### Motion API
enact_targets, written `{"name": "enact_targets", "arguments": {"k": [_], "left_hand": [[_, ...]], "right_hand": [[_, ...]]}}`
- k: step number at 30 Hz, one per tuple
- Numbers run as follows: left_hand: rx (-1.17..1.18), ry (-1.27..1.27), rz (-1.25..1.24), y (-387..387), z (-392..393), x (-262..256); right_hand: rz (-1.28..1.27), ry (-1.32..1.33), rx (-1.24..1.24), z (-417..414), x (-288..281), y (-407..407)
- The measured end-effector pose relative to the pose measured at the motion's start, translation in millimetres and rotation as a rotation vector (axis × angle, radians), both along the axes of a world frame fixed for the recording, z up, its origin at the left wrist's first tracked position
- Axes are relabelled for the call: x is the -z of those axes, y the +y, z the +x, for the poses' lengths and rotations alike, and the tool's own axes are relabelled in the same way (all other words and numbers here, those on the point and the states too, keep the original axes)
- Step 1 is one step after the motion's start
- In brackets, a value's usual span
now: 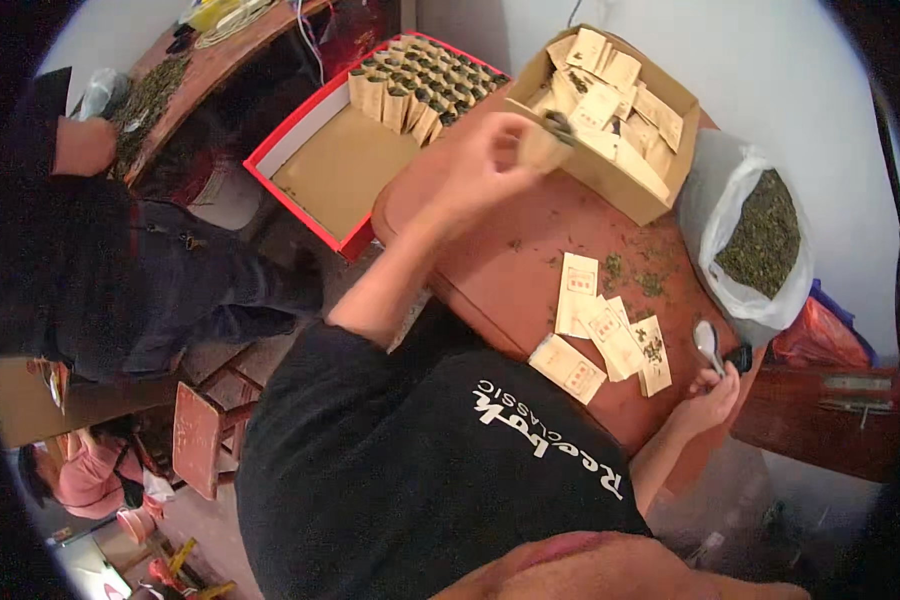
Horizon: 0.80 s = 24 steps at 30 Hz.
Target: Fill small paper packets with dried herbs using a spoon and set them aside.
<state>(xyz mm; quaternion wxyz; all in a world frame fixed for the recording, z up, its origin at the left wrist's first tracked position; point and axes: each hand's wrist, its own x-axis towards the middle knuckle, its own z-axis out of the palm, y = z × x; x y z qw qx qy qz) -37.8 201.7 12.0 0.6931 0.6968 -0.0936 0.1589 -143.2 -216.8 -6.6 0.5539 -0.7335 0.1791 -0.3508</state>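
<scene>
My left hand (495, 154) is raised over the table, gripping a small kraft paper packet (541, 151) with dark dried leaves at its mouth; both are slightly blurred. Just behind it stands a cardboard box (630, 196) of many flat paper packets. At the table's right side, my right hand (709, 401) holds a pale spoon (707, 341) by its handle. Several flat packets (607, 337) with red print lie between my hands, one with leaf bits on it. Beyond the spoon, a plastic bag (709, 247) stands open, full of dried leaves (765, 232).
A red-edged box (345, 180) at the left holds rows of upright leaf-filled packets (420, 82). Loose leaf bits (649, 283) dot the reddish table (487, 262). Another person (187, 262) stands at the left by a second table (232, 56). A wooden stool (199, 442) is lower left.
</scene>
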Motion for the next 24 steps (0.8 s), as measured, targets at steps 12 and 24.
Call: {"name": "enact_targets", "arguments": {"k": [12, 24], "left_hand": [[-0.722, 0.146, 0.371, 206, 75, 180], [-0.632, 0.296, 0.607, 217, 117, 214]], "right_hand": [[0.078, 0.121, -0.050, 20, 20, -10], [0.086, 0.110, -0.139, 21, 25, -13]]}}
